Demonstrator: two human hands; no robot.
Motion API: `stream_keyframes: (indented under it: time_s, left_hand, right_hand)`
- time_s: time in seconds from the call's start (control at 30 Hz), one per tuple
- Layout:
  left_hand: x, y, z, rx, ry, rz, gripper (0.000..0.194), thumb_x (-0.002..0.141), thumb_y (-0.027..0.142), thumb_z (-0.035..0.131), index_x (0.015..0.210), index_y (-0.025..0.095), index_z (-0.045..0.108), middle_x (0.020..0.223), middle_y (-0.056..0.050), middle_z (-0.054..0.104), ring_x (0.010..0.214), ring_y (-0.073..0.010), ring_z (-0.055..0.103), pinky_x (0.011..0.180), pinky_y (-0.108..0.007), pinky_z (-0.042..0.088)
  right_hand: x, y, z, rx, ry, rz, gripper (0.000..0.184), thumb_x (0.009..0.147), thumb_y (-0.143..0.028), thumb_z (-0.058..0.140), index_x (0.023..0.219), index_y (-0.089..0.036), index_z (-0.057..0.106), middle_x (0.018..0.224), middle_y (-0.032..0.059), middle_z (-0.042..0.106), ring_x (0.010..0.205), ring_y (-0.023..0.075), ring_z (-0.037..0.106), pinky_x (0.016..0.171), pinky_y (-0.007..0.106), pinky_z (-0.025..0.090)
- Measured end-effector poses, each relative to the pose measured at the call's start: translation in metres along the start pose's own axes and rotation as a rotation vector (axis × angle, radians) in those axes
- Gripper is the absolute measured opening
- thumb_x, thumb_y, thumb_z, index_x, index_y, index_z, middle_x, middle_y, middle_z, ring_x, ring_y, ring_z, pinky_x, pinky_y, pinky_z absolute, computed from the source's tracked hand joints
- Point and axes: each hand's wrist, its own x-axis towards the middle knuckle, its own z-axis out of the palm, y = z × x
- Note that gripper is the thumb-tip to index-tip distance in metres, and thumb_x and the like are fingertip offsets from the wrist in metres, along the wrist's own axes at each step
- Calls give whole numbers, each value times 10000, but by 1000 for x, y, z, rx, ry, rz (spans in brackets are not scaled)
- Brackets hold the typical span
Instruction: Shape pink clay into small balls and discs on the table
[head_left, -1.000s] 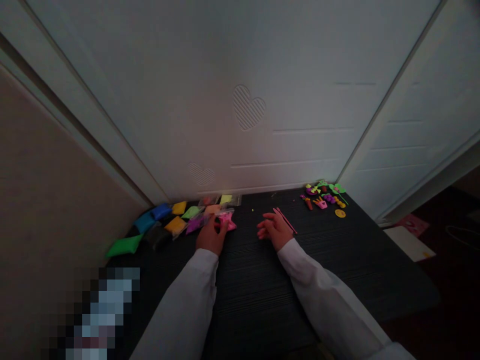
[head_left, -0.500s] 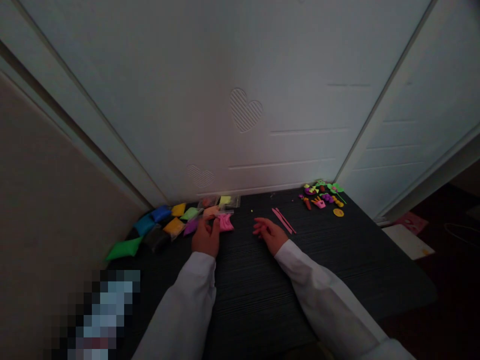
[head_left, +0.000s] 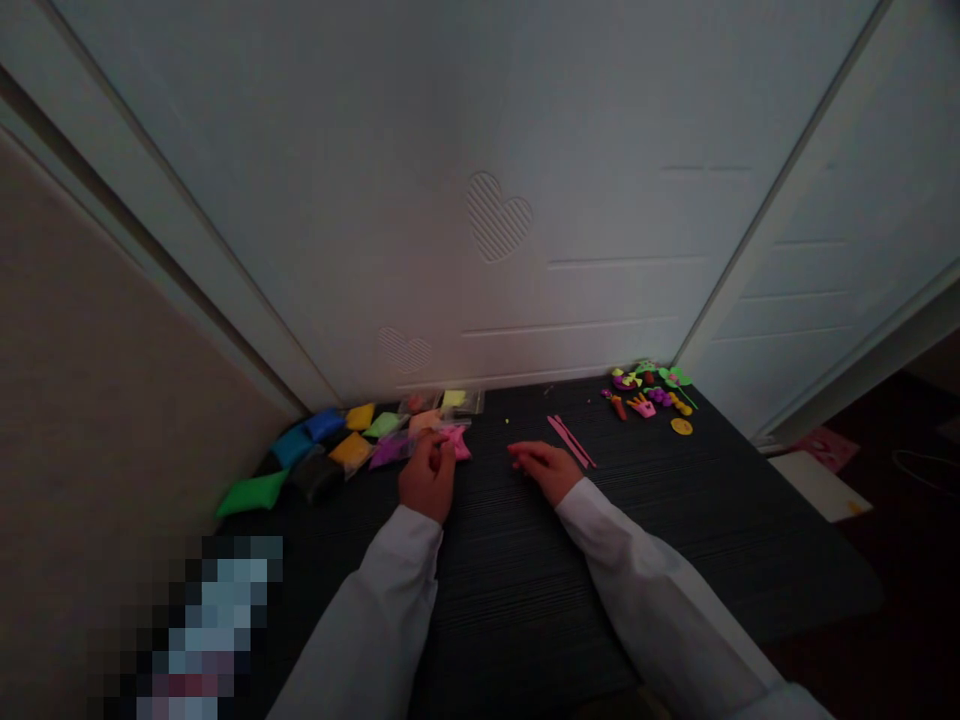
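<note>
Can't tell contents of curled left grip [head_left: 426,484] or right grip [head_left: 547,472]; steady puffy pink plastic pouch [head_left: 460,444] beside left lightly.

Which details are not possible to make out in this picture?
All in the head view:
Whether the left hand grips the pink packet: fingers hide contact.
What the right hand may hold: its fingers cover the palm.
Yellow-green speck: too small to identify.
Lower-left patch: pixelated.

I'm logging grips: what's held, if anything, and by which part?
Cannot tell: left hand overlaps the pink clay packet at its left; right hand, curled, shows nothing held.
</note>
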Motion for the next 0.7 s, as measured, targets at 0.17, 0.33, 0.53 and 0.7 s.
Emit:
stream_keyframes:
  time_s: [0.17, 0.33, 0.53, 0.7]
  left_hand:
    - [-2, 2, 2, -21, -20, 27, 279, 748, 397, 407, 894, 191, 524, 618, 28, 504, 541, -90, 477, 545, -196, 365]
    - [-3, 3, 3, -52, -40, 19, 297, 753, 399, 399, 914, 189, 533, 640, 22, 531, 544, -89, 489, 550, -195, 379]
    - [-4, 5, 3, -85, -69, 20, 302, 751, 398, 403, 914, 181, 536, 641, 17, 552, 547, -90, 503, 556, -193, 395]
    - [-5, 7, 2, -72, -71, 24, 290, 756, 391, 401, 911, 189, 539, 662, 14, 566, 564, -91, 514, 576, -195, 400]
  right_hand:
    - [0, 1, 0, 3, 16, -15, 249, 692, -326, 505, 903, -207, 563, 838, 13, 560, 597, 76, 518, 571, 244, 423]
    - [3, 5, -1, -2, 87, 20, 263, 608, -338, 607, 791, -186, 494, 633, -34, 505, 520, 69, 450, 494, 217, 368]
    - [2, 3, -3, -20, 120, 13, 223, 684, -415, 500, 753, -207, 544, 540, -35, 451, 487, 82, 403, 442, 218, 327]
    - [2, 3, 1, -11, 152, 20, 276, 707, -465, 440, 719, -202, 524, 453, -58, 366, 395, 67, 315, 375, 209, 263]
